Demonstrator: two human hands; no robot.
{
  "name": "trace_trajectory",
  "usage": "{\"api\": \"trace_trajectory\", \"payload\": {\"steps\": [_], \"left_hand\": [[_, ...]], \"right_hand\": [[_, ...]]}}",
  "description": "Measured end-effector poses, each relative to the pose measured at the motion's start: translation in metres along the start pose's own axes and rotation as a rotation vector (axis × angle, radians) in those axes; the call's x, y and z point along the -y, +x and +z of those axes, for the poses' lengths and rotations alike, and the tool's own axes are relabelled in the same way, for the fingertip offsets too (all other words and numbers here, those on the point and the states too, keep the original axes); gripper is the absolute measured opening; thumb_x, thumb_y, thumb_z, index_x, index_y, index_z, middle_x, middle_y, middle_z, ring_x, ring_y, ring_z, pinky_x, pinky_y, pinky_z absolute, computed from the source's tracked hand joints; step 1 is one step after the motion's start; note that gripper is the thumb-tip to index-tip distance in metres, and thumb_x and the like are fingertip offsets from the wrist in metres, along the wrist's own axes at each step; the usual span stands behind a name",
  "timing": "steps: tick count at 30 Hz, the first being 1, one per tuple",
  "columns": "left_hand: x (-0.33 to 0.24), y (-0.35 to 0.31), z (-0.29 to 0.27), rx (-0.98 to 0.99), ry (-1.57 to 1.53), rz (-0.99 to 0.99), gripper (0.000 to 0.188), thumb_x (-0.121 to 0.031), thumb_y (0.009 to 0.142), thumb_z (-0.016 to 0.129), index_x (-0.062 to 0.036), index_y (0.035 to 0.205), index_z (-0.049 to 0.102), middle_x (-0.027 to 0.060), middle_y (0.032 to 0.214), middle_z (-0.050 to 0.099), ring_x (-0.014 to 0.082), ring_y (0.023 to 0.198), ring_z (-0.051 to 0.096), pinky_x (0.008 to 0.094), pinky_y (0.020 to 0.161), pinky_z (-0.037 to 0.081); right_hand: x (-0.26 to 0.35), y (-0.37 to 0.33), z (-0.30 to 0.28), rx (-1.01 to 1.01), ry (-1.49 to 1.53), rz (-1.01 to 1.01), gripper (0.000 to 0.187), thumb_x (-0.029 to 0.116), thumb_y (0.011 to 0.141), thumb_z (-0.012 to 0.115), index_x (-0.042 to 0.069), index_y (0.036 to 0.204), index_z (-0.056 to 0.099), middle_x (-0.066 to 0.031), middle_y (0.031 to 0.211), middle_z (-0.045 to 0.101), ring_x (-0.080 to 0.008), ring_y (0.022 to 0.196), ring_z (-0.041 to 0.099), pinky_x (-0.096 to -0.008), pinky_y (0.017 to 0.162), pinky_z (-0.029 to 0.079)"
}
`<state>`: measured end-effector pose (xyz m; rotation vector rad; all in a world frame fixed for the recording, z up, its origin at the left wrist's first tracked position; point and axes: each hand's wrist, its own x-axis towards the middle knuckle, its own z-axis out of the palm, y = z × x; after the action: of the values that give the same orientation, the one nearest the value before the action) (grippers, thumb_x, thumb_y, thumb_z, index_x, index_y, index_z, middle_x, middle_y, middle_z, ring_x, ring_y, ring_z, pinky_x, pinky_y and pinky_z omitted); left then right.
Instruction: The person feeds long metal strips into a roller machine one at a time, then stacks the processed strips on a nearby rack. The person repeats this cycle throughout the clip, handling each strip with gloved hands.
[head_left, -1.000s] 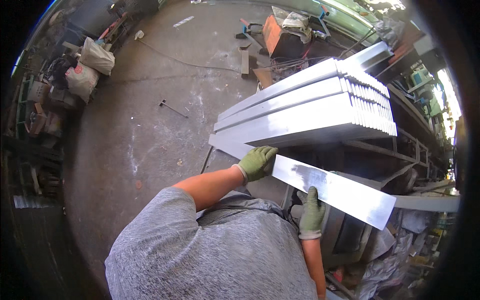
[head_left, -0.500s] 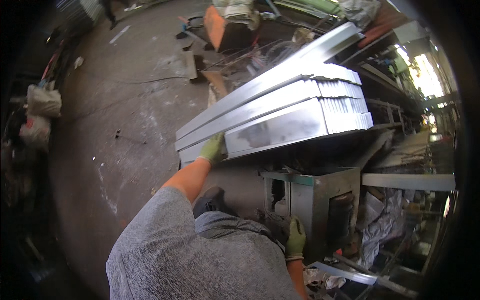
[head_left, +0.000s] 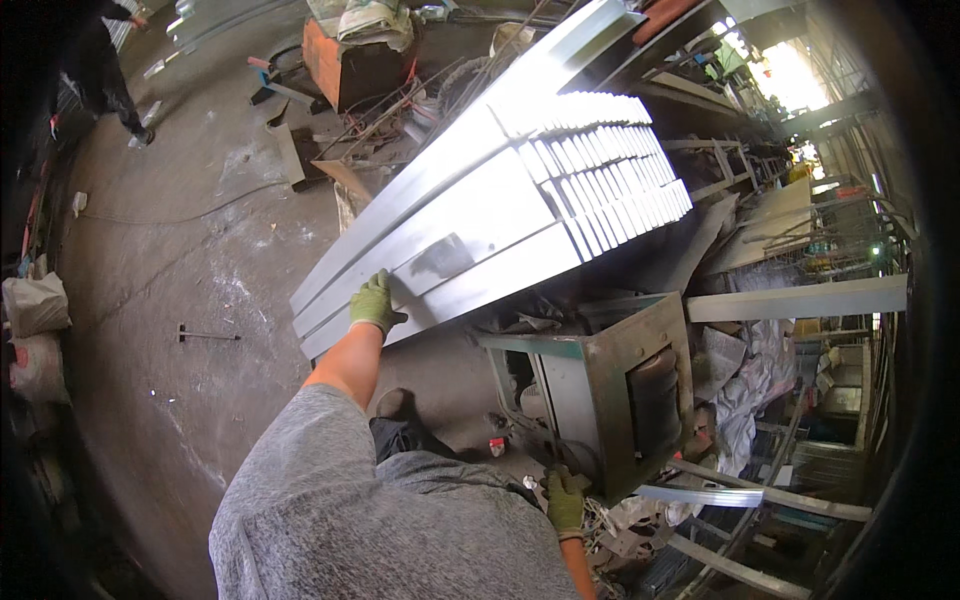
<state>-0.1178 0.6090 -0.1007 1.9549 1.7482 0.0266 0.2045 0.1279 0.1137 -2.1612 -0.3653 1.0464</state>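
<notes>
A stack of long, shiny metal channels (head_left: 450,215) lies slantwise before me, its ribbed ends toward the right. My left hand (head_left: 375,304), in a green work glove, rests against the near side face of the stack with its fingers spread. Close to its fingertips is a dull grey patch on the bright metal. Low on the right, my right hand (head_left: 565,502), also gloved in green, is beside the lower corner of an open metal cabinet (head_left: 570,400). Its fingers look curled; what they hold, if anything, is hidden.
An orange box (head_left: 322,62) and tangled scrap lie beyond the stack. At the far left a person in dark clothes (head_left: 105,75) stands on the floor. A metal bar (head_left: 800,298) juts right of the cabinet, above crumpled sheeting and frames. White sacks (head_left: 36,303) sit at left.
The view has shifted, so the stack appears farther left. My left hand's fingers have spread, reaching higher on the side face. My right hand is lower beside the cabinet. More of the person shows.
</notes>
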Motion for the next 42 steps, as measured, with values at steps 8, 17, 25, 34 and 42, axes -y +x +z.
{"api": "trace_trajectory", "payload": {"steps": [8, 17, 25, 34, 42], "left_hand": [[-0.014, 0.007, 0.017, -0.097, -0.054, 0.022, 0.059, -0.024, 0.099, 0.079, -0.0110, 0.151, 0.053, 0.0200, 0.144, 0.069, 0.0444, 0.125, 0.072, 0.0563, 0.104, 0.060], [-0.034, 0.038, -0.011, -0.112, -0.240, -0.042, 0.031, -0.029, 0.106, 0.059, -0.0114, 0.123, 0.077, 0.0285, 0.127, 0.077, 0.0523, 0.119, 0.073, 0.0593, 0.104, 0.058], [-0.006, -0.009, 0.064, -0.130, -0.547, -0.290, 0.046, -0.023, 0.109, 0.062, -0.0031, 0.150, 0.068, 0.0275, 0.155, 0.068, 0.0412, 0.143, 0.066, 0.0495, 0.119, 0.052], [0.047, -0.206, 0.160, 0.396, 0.113, 0.144, 0.041, -0.024, 0.100, 0.070, -0.0005, 0.133, 0.076, 0.0300, 0.128, 0.079, 0.0476, 0.125, 0.074, 0.0536, 0.107, 0.058], [-0.012, -0.270, 0.172, 0.483, 0.201, 0.312, 0.038, -0.031, 0.090, 0.072, -0.0025, 0.113, 0.083, 0.0275, 0.121, 0.082, 0.0480, 0.118, 0.077, 0.0536, 0.106, 0.060]], "right_hand": [[-0.047, 0.000, -0.010, 0.028, -0.160, 0.047, 0.047, 0.032, 0.112, 0.073, 0.002, 0.148, 0.073, -0.0107, 0.128, 0.081, -0.0210, 0.115, 0.074, -0.0361, 0.100, 0.059], [-0.101, -0.013, -0.028, 0.071, -0.306, 0.119, 0.057, 0.039, 0.109, 0.077, 0.004, 0.153, 0.071, -0.0157, 0.146, 0.077, -0.0255, 0.133, 0.073, -0.0383, 0.112, 0.055], [-0.131, -0.033, -0.030, 0.002, -0.083, 0.194, 0.062, 0.043, 0.110, 0.074, 0.002, 0.155, 0.069, -0.0152, 0.153, 0.074, -0.0264, 0.137, 0.071, -0.0382, 0.115, 0.054], [-0.173, -0.051, -0.059, -0.031, -0.274, 0.213, 0.060, 0.047, 0.111, 0.063, 0.005, 0.153, 0.069, -0.0199, 0.152, 0.073, -0.0365, 0.141, 0.069, -0.0423, 0.121, 0.051], [-0.297, -0.059, -0.159, -0.166, -0.185, 0.114, 0.060, 0.054, 0.103, 0.060, 0.008, 0.138, 0.077, -0.0242, 0.138, 0.078, -0.0432, 0.130, 0.072, -0.0481, 0.112, 0.055]]}}
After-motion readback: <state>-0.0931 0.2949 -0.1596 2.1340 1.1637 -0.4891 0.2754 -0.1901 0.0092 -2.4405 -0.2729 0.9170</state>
